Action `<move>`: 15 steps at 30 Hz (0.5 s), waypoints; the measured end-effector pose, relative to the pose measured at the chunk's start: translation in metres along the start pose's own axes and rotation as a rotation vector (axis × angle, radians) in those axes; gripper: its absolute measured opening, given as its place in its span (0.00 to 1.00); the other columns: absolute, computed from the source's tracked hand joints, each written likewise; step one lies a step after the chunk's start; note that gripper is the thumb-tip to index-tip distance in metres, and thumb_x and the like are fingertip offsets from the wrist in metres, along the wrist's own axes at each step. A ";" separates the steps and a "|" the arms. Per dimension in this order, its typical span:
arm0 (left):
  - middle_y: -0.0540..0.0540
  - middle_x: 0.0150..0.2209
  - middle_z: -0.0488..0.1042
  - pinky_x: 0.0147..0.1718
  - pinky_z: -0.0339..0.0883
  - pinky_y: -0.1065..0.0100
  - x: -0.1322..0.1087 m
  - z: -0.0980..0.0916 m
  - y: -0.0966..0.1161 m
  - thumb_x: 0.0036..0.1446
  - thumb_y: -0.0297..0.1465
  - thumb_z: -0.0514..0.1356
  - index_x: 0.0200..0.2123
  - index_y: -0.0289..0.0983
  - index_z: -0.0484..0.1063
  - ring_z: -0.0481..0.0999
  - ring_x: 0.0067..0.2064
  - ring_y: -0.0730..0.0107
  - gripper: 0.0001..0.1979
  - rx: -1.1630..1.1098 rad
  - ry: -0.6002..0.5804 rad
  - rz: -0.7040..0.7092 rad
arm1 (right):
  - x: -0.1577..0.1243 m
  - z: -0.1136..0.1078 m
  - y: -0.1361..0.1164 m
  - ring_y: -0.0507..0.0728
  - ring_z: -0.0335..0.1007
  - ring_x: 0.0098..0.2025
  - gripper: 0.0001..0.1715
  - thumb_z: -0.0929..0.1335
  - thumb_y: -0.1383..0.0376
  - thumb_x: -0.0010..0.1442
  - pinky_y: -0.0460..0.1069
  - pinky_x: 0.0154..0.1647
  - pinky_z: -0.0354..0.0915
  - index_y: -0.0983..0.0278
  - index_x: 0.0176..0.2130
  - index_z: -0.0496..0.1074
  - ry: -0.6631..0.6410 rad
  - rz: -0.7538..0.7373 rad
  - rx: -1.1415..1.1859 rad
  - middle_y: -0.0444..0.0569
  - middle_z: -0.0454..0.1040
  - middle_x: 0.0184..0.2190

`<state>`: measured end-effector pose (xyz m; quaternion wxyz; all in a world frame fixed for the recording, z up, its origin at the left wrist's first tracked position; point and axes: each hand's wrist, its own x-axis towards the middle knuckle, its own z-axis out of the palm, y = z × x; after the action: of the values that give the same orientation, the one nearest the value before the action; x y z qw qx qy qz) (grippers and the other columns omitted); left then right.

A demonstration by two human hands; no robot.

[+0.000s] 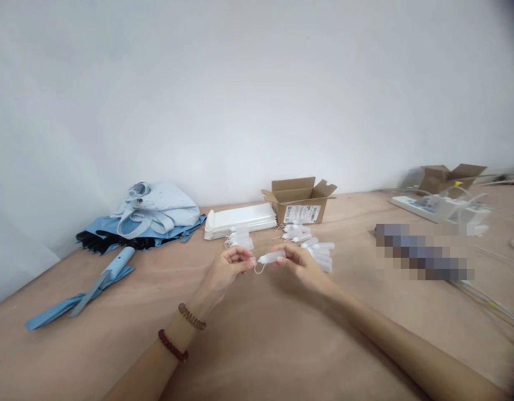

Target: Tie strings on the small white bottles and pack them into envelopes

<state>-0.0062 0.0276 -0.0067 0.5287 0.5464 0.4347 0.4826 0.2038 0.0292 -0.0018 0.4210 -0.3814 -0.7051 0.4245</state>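
My right hand is closed around a small translucent white squeeze bottle, its pointed tip turned left. A thin white strap curves from the bottle's neck toward my left hand. Thumb and fingers of that hand pinch what looks like the small cap at the strap's end, just off the tip. Similar bottles lie in groups behind my hands: one group behind the left hand, another in front of the cardboard box, and more bottles beside the right hand, partly hidden by it.
A stack of white packets lies next to an open cardboard box near the wall. At left are a pale blue bag and a folded blue umbrella. To the right are a power strip, cables, a second box and a pixelated object.
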 end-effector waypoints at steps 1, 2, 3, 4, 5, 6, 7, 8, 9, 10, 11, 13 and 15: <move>0.50 0.27 0.73 0.28 0.58 0.73 -0.001 0.000 0.000 0.42 0.32 0.69 0.29 0.35 0.72 0.69 0.29 0.75 0.11 0.004 -0.003 -0.002 | 0.000 0.000 0.000 0.58 0.70 0.37 0.13 0.64 0.60 0.57 0.51 0.39 0.62 0.63 0.41 0.71 -0.005 0.001 -0.002 0.48 0.75 0.31; 0.51 0.27 0.73 0.28 0.59 0.73 -0.001 0.000 -0.001 0.42 0.31 0.69 0.29 0.35 0.72 0.69 0.29 0.75 0.11 0.006 -0.001 -0.006 | 0.000 0.001 0.000 0.58 0.70 0.37 0.13 0.64 0.61 0.57 0.51 0.39 0.62 0.63 0.41 0.71 -0.008 0.001 -0.007 0.48 0.75 0.32; 0.51 0.27 0.73 0.28 0.59 0.73 -0.001 0.000 -0.002 0.42 0.31 0.69 0.28 0.35 0.72 0.69 0.29 0.75 0.11 0.006 0.003 -0.012 | 0.000 0.002 0.000 0.58 0.70 0.37 0.12 0.64 0.62 0.57 0.51 0.39 0.62 0.63 0.41 0.71 -0.007 -0.001 -0.016 0.48 0.76 0.33; 0.51 0.27 0.73 0.28 0.59 0.73 -0.001 0.000 -0.003 0.41 0.31 0.69 0.28 0.35 0.72 0.69 0.29 0.75 0.11 0.002 0.007 -0.019 | 0.000 0.003 0.001 0.58 0.70 0.37 0.12 0.64 0.63 0.57 0.51 0.39 0.62 0.64 0.40 0.71 -0.005 -0.004 -0.031 0.48 0.76 0.33; 0.51 0.27 0.73 0.28 0.59 0.73 -0.001 0.000 -0.004 0.41 0.31 0.69 0.28 0.35 0.72 0.69 0.29 0.75 0.11 -0.004 0.010 -0.028 | 0.000 0.003 0.002 0.58 0.70 0.37 0.12 0.64 0.64 0.57 0.51 0.40 0.62 0.64 0.40 0.72 -0.001 -0.010 -0.045 0.49 0.76 0.33; 0.51 0.27 0.73 0.28 0.60 0.73 0.000 0.000 -0.005 0.41 0.31 0.69 0.28 0.35 0.72 0.69 0.29 0.75 0.11 -0.012 0.012 -0.033 | 0.000 0.004 0.003 0.58 0.70 0.37 0.12 0.63 0.64 0.57 0.52 0.40 0.62 0.64 0.40 0.72 0.000 -0.015 -0.055 0.49 0.76 0.33; 0.51 0.27 0.73 0.29 0.60 0.73 0.000 0.000 -0.006 0.41 0.31 0.69 0.28 0.35 0.72 0.69 0.29 0.75 0.11 -0.019 0.014 -0.033 | 0.000 0.004 0.003 0.58 0.70 0.37 0.12 0.63 0.64 0.57 0.52 0.40 0.62 0.64 0.40 0.72 -0.001 -0.022 -0.061 0.49 0.76 0.33; 0.51 0.27 0.73 0.29 0.60 0.73 0.001 -0.001 -0.006 0.41 0.31 0.69 0.29 0.35 0.72 0.69 0.29 0.75 0.11 -0.025 0.013 -0.032 | 0.000 0.004 0.004 0.58 0.70 0.37 0.12 0.63 0.64 0.57 0.52 0.40 0.62 0.64 0.41 0.72 -0.007 -0.026 -0.059 0.49 0.76 0.33; 0.50 0.28 0.74 0.29 0.60 0.73 0.001 -0.001 -0.006 0.41 0.31 0.69 0.29 0.35 0.73 0.69 0.30 0.74 0.11 -0.030 0.009 -0.031 | 0.001 0.004 0.004 0.58 0.70 0.37 0.13 0.64 0.63 0.57 0.52 0.40 0.62 0.64 0.41 0.72 -0.017 -0.028 -0.049 0.49 0.76 0.33; 0.50 0.28 0.74 0.30 0.60 0.73 0.002 -0.002 -0.005 0.41 0.31 0.69 0.29 0.35 0.73 0.70 0.30 0.74 0.11 -0.035 0.002 -0.032 | 0.001 0.003 0.004 0.58 0.70 0.37 0.13 0.64 0.63 0.58 0.52 0.40 0.62 0.64 0.42 0.72 -0.024 -0.027 -0.036 0.49 0.76 0.33; 0.50 0.28 0.74 0.30 0.60 0.73 0.002 -0.003 -0.004 0.41 0.31 0.70 0.29 0.35 0.73 0.70 0.30 0.74 0.11 -0.043 -0.008 -0.035 | 0.002 0.002 0.004 0.58 0.71 0.38 0.14 0.64 0.62 0.58 0.52 0.41 0.63 0.64 0.42 0.71 -0.028 -0.027 -0.023 0.49 0.76 0.33; 0.48 0.30 0.76 0.31 0.61 0.72 0.004 -0.004 0.000 0.42 0.33 0.69 0.30 0.35 0.74 0.70 0.31 0.73 0.11 -0.064 -0.036 -0.057 | 0.003 -0.001 0.002 0.58 0.71 0.38 0.14 0.64 0.61 0.58 0.52 0.41 0.63 0.63 0.43 0.70 -0.025 -0.032 0.001 0.49 0.76 0.34; 0.44 0.32 0.76 0.30 0.62 0.72 0.005 -0.005 0.003 0.45 0.36 0.68 0.31 0.34 0.76 0.71 0.33 0.71 0.12 -0.084 -0.053 -0.091 | 0.005 -0.003 0.001 0.58 0.71 0.39 0.13 0.64 0.61 0.58 0.52 0.42 0.64 0.62 0.43 0.70 -0.015 -0.045 0.009 0.49 0.75 0.36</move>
<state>-0.0105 0.0329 -0.0034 0.5838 0.5160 0.4242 0.4615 0.2050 0.0346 -0.0002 0.4268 -0.3602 -0.7147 0.4210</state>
